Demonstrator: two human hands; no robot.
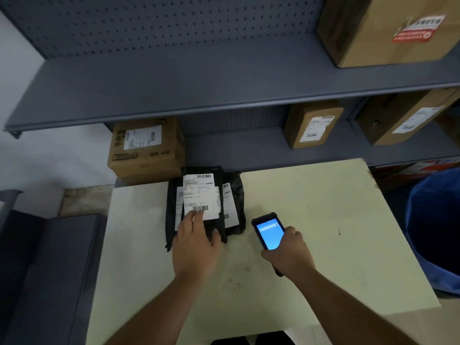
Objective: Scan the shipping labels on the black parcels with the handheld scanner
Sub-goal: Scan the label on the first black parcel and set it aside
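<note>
A stack of black parcels (219, 175) with white shipping labels lies at the far side of the pale table (323, 220). The top parcel's label (200, 192) faces up, with barcodes at its top and bottom. My left hand (194, 247) grips the near end of the top parcel, fingers on the label's lower edge and thumb at the parcel's right side. Another black parcel (236, 192) sticks out to the right under it. My right hand (288, 252) holds the handheld scanner (268, 231), its blue screen lit, just right of the stack.
Grey metal shelving (174, 95) stands behind the table with cardboard boxes (146, 150) (311, 123) (388, 28) on it. A blue bin (435, 227) stands at the right. A dark grey surface (49, 270) lies at the left.
</note>
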